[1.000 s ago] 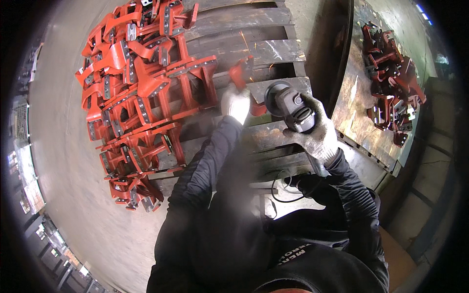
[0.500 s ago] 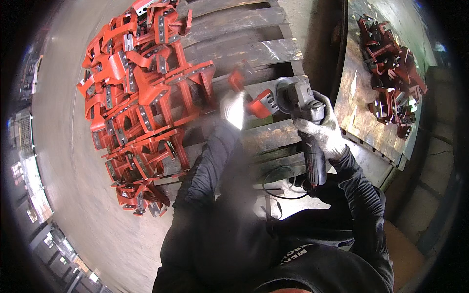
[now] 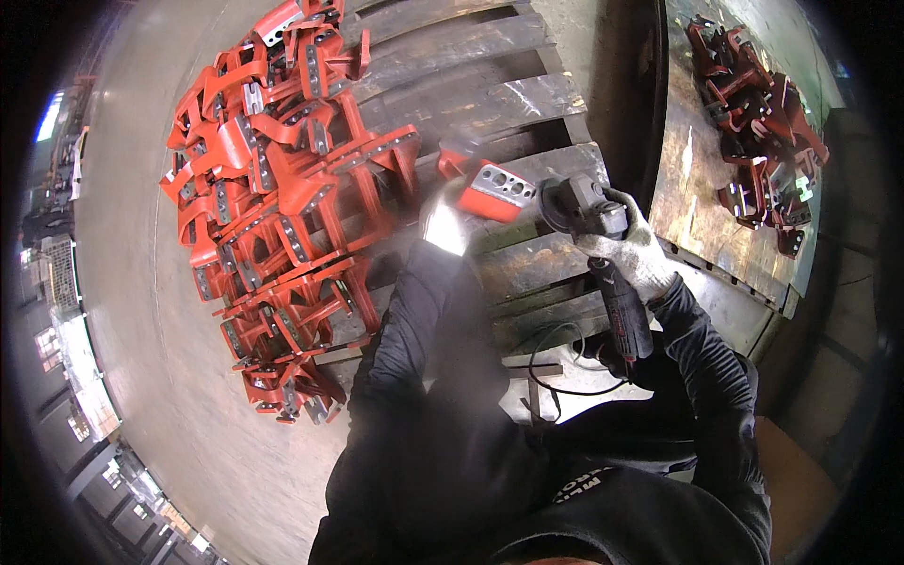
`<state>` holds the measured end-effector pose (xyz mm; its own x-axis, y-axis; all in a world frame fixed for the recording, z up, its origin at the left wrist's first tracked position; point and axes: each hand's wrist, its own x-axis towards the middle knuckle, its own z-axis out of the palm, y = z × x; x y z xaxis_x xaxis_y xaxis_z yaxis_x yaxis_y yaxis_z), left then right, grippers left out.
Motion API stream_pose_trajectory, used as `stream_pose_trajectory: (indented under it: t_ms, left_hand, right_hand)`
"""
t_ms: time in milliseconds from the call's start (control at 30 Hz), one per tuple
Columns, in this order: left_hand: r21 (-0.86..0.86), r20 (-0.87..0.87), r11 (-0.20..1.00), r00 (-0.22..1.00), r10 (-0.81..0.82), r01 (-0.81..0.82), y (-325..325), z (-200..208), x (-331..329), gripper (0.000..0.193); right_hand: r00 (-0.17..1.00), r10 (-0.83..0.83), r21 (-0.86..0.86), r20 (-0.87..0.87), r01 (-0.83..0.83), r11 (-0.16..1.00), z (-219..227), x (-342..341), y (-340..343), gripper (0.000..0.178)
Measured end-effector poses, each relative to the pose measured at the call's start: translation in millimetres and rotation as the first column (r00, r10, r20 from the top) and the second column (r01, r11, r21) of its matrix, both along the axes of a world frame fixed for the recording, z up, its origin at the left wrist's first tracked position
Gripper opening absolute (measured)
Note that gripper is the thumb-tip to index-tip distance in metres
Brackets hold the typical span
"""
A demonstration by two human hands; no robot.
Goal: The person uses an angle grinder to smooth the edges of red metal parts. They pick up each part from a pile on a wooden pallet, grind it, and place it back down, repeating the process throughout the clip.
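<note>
My right hand [image 3: 640, 254], in a pale work glove, is closed round the head end of a black angle grinder [image 3: 621, 306]. The grinder's disc [image 3: 556, 205] sits just right of a red metal bracket [image 3: 497, 191]; whether they touch I cannot tell. That bracket shows a bare silver face with several holes, turned upward. My left hand [image 3: 444, 218], also gloved, grips the bracket's left end, its fingers partly hidden by glare and blur. Both are held above the slatted wooden pallet [image 3: 452, 56].
A large heap of red brackets [image 3: 301, 193] covers the pallet's left side. More dark red brackets [image 3: 753, 122] lie on a wooden surface [image 3: 683, 179] at the right. A black cable [image 3: 574, 391] loops below the grinder, near my legs.
The bracket has turned so its holed silver face shows more fully. It has shifted slightly left and up. The grinder has tilted and moved slightly down and right.
</note>
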<state>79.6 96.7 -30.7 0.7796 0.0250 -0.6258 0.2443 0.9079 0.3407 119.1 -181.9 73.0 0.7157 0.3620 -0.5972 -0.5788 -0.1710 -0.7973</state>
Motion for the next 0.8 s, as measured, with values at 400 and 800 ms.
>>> stream_pose_trajectory:
  t_ms: [400,800]
  left_hand:
    - [0.037,-0.08,0.999,0.996,0.028,-0.025,-56.4,-8.9,8.7,0.053]
    - [0.595,0.31,0.803,0.909,-0.279,0.043,-64.3,3.7,2.0,0.061]
  right_hand:
    - [0.773,0.117,-0.238,0.623,0.046,0.97,12.0,-2.8,34.8,0.077]
    - [0.807,0.203,-0.283,0.555,-0.046,0.958,15.0,-0.3,39.8,0.08]
